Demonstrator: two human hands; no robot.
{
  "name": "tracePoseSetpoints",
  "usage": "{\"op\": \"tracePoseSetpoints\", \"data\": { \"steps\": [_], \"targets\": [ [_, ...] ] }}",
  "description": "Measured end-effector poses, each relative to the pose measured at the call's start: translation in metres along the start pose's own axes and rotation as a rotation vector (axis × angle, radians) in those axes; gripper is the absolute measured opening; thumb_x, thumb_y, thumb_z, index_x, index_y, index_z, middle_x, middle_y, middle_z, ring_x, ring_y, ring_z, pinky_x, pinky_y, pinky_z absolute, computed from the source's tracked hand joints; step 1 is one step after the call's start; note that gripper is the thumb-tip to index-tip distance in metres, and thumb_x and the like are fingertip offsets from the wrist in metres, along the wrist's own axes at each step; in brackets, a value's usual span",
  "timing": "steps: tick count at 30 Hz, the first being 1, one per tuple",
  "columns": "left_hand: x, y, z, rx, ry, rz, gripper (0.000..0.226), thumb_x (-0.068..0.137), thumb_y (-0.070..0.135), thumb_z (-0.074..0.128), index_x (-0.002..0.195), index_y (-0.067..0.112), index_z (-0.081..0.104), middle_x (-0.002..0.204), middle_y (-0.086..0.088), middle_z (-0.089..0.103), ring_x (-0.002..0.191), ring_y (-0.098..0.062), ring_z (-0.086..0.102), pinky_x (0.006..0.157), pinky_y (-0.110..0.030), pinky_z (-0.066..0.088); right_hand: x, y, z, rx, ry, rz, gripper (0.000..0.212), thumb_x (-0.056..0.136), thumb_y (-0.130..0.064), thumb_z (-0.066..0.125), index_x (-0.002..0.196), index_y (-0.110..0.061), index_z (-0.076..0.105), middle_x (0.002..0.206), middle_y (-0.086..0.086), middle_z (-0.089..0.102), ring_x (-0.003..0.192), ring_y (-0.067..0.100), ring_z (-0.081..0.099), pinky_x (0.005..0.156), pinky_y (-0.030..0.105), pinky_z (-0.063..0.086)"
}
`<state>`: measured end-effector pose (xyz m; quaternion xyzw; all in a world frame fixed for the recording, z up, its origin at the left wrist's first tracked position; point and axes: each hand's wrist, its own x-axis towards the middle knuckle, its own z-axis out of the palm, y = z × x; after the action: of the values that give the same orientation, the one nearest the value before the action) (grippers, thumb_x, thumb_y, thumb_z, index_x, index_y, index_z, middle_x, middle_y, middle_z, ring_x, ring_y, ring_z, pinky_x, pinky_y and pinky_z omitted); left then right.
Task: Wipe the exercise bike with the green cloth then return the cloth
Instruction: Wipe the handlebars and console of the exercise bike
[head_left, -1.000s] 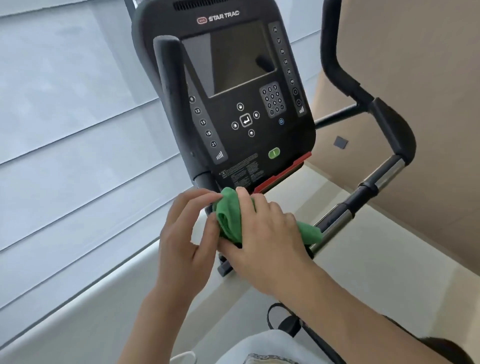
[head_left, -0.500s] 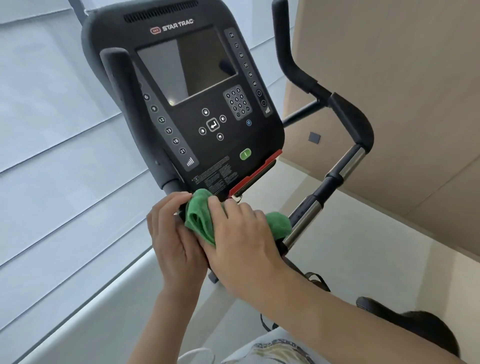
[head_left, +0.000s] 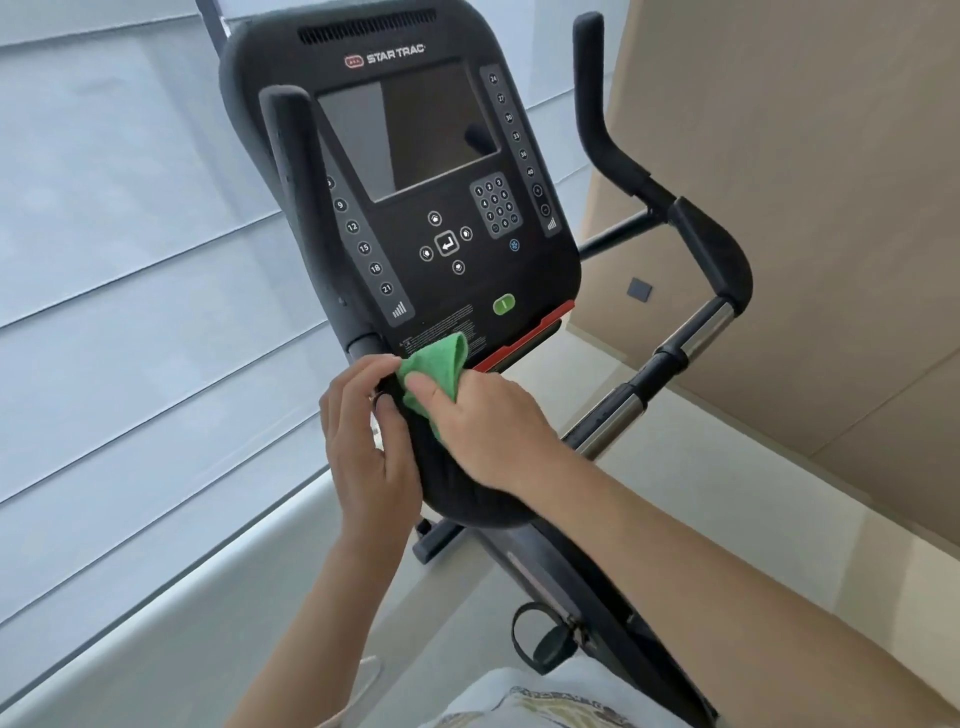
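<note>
The right hand (head_left: 483, 421) presses a bunched green cloth (head_left: 434, 366) against the black frame just under the console (head_left: 405, 176) of the exercise bike (head_left: 467, 488), fingers closed over the cloth. At nine o'clock from it, the left hand (head_left: 363, 441) curls loosely around the frame's edge, fingertips touching the cloth. The handlebar (head_left: 711, 254) lies toward two o'clock.

Pale floor (head_left: 701, 519) carries exercise bike (head_left: 571, 587); nothing else on it visible.
</note>
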<state>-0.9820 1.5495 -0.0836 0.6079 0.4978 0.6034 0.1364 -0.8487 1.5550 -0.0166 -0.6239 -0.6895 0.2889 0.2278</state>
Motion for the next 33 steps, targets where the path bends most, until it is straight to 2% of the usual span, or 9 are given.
{"op": "tracePoseSetpoints", "data": {
  "steps": [2,5,7,11,14,19,23,27,33],
  "targets": [
    [-0.007,-0.001,-0.005,0.023,-0.067,0.029,0.033,0.102,0.004,0.047,0.13,0.012,0.064,0.137,0.0,0.062,0.135,-0.024,0.053,0.111,-0.044,0.044,-0.022,0.001,0.009,-0.229,0.147,-0.145,0.049,0.107,-0.061,0.035,0.111,-0.02,0.062,0.095,0.002,0.065,0.089,0.027,0.063,0.083,0.044,0.05],
    [-0.023,-0.004,-0.018,-0.023,-0.175,0.004,0.034,0.105,0.016,0.051,0.137,0.014,0.062,0.152,0.005,0.056,0.148,-0.025,0.046,0.113,-0.06,0.043,-0.046,0.003,0.009,-0.44,0.146,-0.179,0.057,0.11,-0.054,0.033,0.154,-0.02,0.042,0.117,0.002,0.058,0.103,0.024,0.054,0.093,0.042,0.046],
    [-0.03,-0.005,-0.029,-0.099,-0.224,-0.084,0.037,0.105,0.029,0.053,0.141,0.023,0.061,0.16,0.012,0.049,0.151,-0.021,0.043,0.111,-0.062,0.046,-0.06,0.003,0.011,-0.493,0.146,-0.171,0.064,0.109,-0.052,0.033,0.164,-0.019,0.029,0.133,0.006,0.054,0.117,0.026,0.052,0.101,0.043,0.043],
    [-0.032,-0.006,-0.04,-0.158,-0.24,-0.126,0.041,0.103,0.036,0.059,0.144,0.033,0.06,0.161,0.014,0.048,0.152,-0.013,0.042,0.104,-0.055,0.054,-0.057,-0.006,0.014,-0.466,0.104,-0.126,0.07,0.106,-0.057,0.026,0.165,-0.02,0.022,0.145,0.005,0.049,0.129,0.027,0.049,0.108,0.048,0.039],
    [-0.031,-0.008,-0.039,-0.167,-0.222,-0.15,0.041,0.102,0.032,0.062,0.143,0.032,0.06,0.16,0.015,0.05,0.151,-0.012,0.044,0.101,-0.039,0.057,-0.014,-0.014,0.007,-0.239,0.011,-0.069,0.049,0.108,-0.058,0.032,0.14,-0.026,0.051,0.116,-0.001,0.064,0.11,0.027,0.062,0.096,0.049,0.048],
    [-0.037,-0.012,-0.033,-0.273,-0.161,-0.204,0.04,0.1,0.02,0.065,0.14,0.028,0.064,0.158,0.011,0.054,0.149,-0.014,0.047,0.103,-0.026,0.054,0.025,-0.018,-0.01,0.213,-0.169,0.053,0.051,0.107,-0.064,0.037,0.112,-0.024,0.069,0.103,0.0,0.073,0.104,0.024,0.066,0.104,0.052,0.049],
    [-0.036,-0.011,-0.033,-0.277,-0.139,-0.218,0.04,0.099,0.025,0.066,0.137,0.036,0.065,0.155,0.014,0.056,0.142,-0.016,0.056,0.096,-0.023,0.057,-0.005,-0.012,0.005,-0.101,-0.004,-0.1,0.043,0.107,-0.06,0.038,0.122,-0.024,0.058,0.105,0.003,0.067,0.099,0.031,0.065,0.092,0.051,0.053],
    [-0.037,-0.01,-0.034,-0.295,-0.097,-0.265,0.036,0.095,0.028,0.071,0.131,0.031,0.067,0.151,0.013,0.06,0.137,-0.023,0.061,0.094,-0.039,0.058,-0.023,-0.004,0.006,-0.176,0.056,-0.161,0.041,0.109,-0.052,0.04,0.135,-0.023,0.05,0.106,0.001,0.059,0.097,0.025,0.062,0.089,0.051,0.054],
    [-0.033,-0.003,-0.036,-0.261,-0.062,-0.287,0.031,0.092,0.027,0.075,0.12,0.037,0.07,0.145,0.018,0.064,0.133,-0.011,0.063,0.087,-0.019,0.056,-0.042,0.007,0.0,-0.378,-0.017,-0.112,0.064,0.101,-0.06,0.022,0.153,-0.025,0.036,0.113,-0.005,0.051,0.1,0.019,0.055,0.091,0.043,0.051]
  ]
}}
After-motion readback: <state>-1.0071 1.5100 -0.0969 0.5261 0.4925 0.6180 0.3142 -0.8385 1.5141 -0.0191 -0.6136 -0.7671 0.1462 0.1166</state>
